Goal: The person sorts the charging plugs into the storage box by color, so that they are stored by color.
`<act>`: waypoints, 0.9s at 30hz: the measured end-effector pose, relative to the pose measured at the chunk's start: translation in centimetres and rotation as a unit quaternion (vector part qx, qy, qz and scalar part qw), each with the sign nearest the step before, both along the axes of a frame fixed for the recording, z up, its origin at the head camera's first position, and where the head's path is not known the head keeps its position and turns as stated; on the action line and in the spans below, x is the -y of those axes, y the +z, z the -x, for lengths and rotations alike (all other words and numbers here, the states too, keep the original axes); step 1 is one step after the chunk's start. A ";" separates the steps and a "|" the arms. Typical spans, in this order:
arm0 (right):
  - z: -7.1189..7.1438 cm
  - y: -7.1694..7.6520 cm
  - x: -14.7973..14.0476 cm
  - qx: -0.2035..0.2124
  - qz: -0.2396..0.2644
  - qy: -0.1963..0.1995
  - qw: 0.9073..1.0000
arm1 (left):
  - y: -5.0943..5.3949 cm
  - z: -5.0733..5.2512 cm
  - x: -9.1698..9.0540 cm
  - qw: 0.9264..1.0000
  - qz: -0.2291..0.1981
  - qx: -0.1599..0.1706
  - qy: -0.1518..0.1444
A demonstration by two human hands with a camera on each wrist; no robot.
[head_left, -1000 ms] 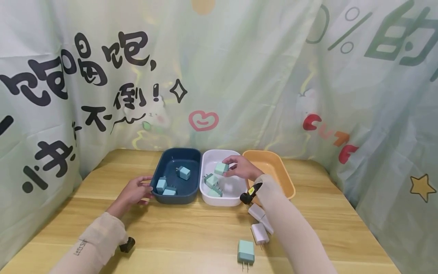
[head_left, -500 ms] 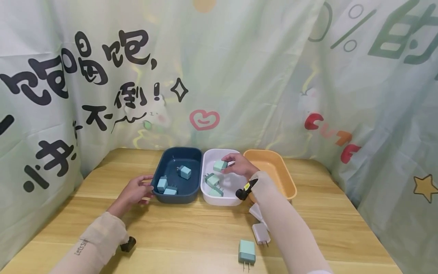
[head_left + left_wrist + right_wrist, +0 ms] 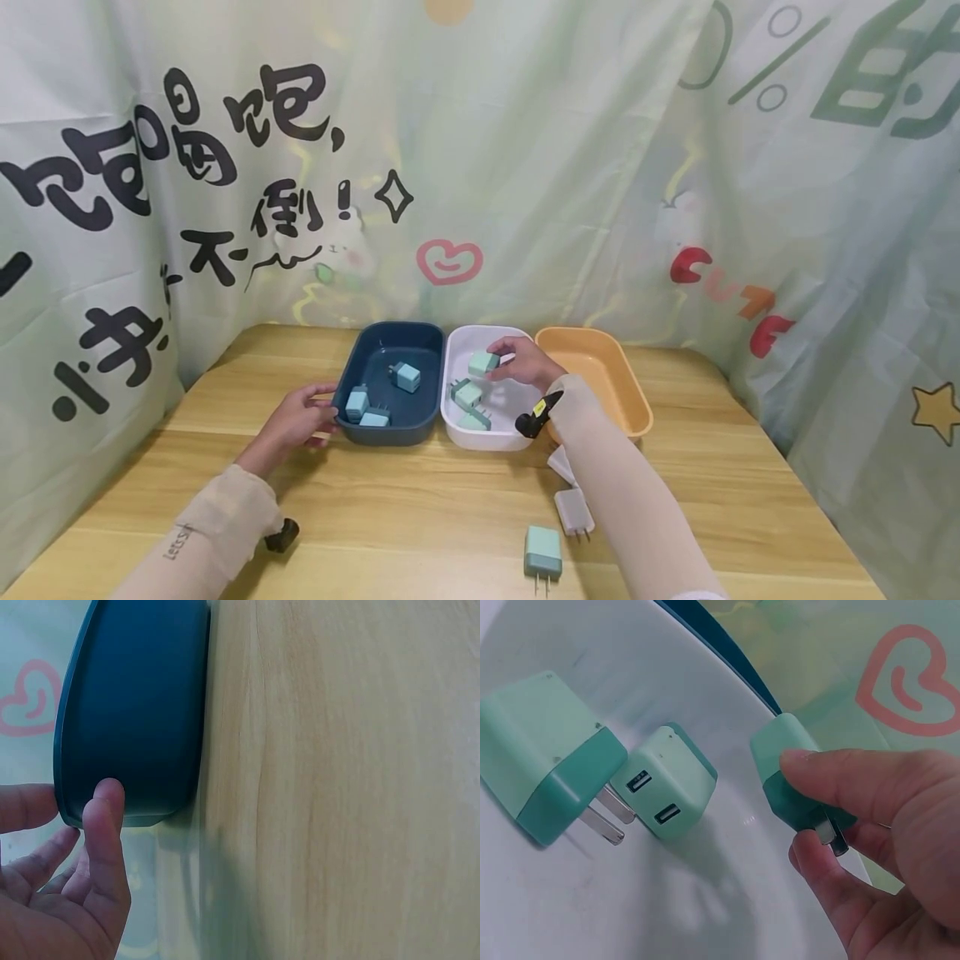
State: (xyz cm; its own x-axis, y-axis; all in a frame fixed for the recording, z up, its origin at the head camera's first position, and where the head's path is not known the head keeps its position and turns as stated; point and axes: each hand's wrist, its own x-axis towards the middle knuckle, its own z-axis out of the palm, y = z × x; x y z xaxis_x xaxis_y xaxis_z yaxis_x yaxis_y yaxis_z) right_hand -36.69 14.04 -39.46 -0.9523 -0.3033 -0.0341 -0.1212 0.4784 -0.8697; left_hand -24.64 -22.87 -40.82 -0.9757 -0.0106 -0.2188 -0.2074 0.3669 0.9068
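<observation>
My right hand (image 3: pixel 525 362) pinches a mint-green charger plug (image 3: pixel 482 362) between thumb and fingers, over the white tray (image 3: pixel 487 442). In the right wrist view the held charger plug (image 3: pixel 784 761) has its metal prongs toward the palm. Two more green charger plugs (image 3: pixel 551 750) lie in that tray; one shows two USB ports (image 3: pixel 666 814). My left hand (image 3: pixel 295 417) touches the near left corner of the dark blue tray (image 3: pixel 397 436) with its fingertips, as the left wrist view shows from outside the wall (image 3: pixel 135 712). Inside the blue tray are three light blue charger plugs (image 3: pixel 407 377).
A yellow tray (image 3: pixel 633 400) stands right of the white one, partly behind my right arm. On the wooden table (image 3: pixel 390 517), white charger plugs (image 3: pixel 574 510) lie beside my right forearm, partly covered. A larger green charger plug (image 3: pixel 542 552) lies nearer. A printed curtain (image 3: pixel 525 167) hangs behind.
My right hand with the charger plug has shifted slightly up and left, and its forearm now covers more of the white charger plugs. The left hand stays at the blue tray.
</observation>
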 end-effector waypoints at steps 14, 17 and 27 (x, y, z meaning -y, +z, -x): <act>-0.6 0.2 -0.4 0.016 0.003 0.017 1.000 | -0.5 0.2 0.0 1.000 -0.007 0.005 0.001; -0.8 0.4 -0.5 0.027 0.000 0.013 1.000 | -0.5 0.2 0.0 1.000 -0.008 0.005 0.003; -1.7 1.4 -1.6 0.045 0.054 0.046 0.997 | -0.3 0.2 0.1 1.000 -0.004 0.002 0.002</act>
